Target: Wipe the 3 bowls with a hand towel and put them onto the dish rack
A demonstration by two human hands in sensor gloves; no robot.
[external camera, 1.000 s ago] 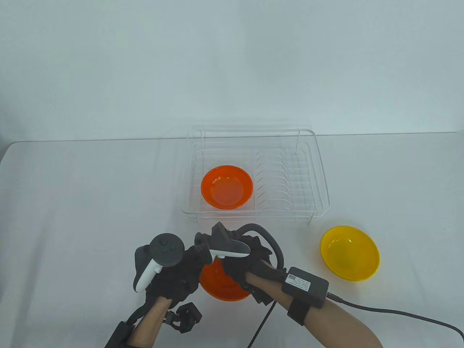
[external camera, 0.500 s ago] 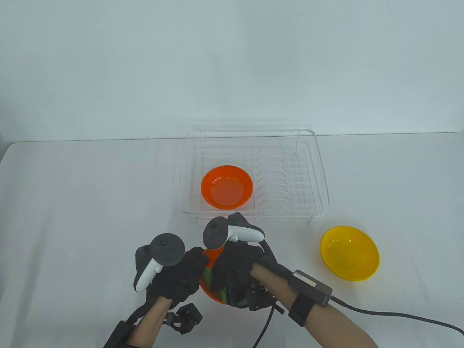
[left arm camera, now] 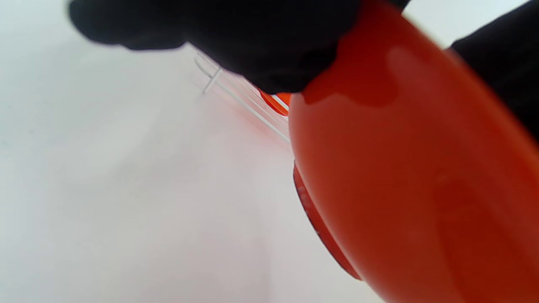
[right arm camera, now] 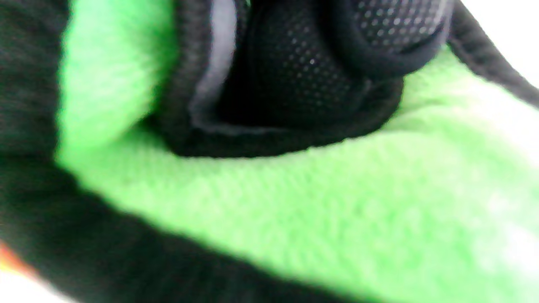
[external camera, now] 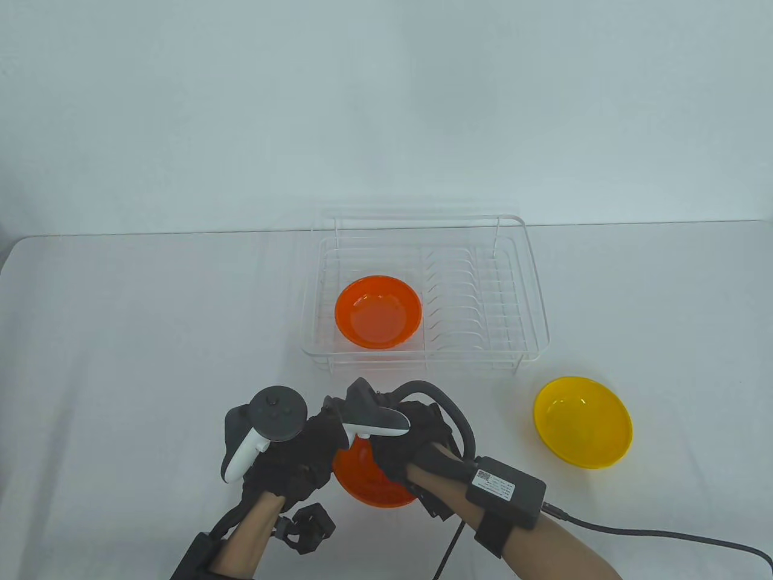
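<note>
An orange bowl (external camera: 368, 480) is held tilted above the table's front middle, its underside (left arm camera: 412, 176) filling the left wrist view. My left hand (external camera: 302, 450) grips its left rim. My right hand (external camera: 401, 444) lies over the bowl's inside, clutching a green and black hand towel (right arm camera: 294, 198), which is hidden in the table view. A second orange bowl (external camera: 378, 312) lies in the left half of the white wire dish rack (external camera: 531, 290). A yellow bowl (external camera: 583, 421) stands on the table to the right of the hands.
The rack's right half holds bare plate slots (external camera: 465, 302). A black cable (external camera: 664, 534) runs from my right wrist pack to the bottom right corner. White tabletop (external camera: 133, 362) lies to the left.
My right hand rolled back over the bowl from 0.5 s ago, when the green towel showed inside it; the towel is covered again. The left hand and bowl barely moved.
</note>
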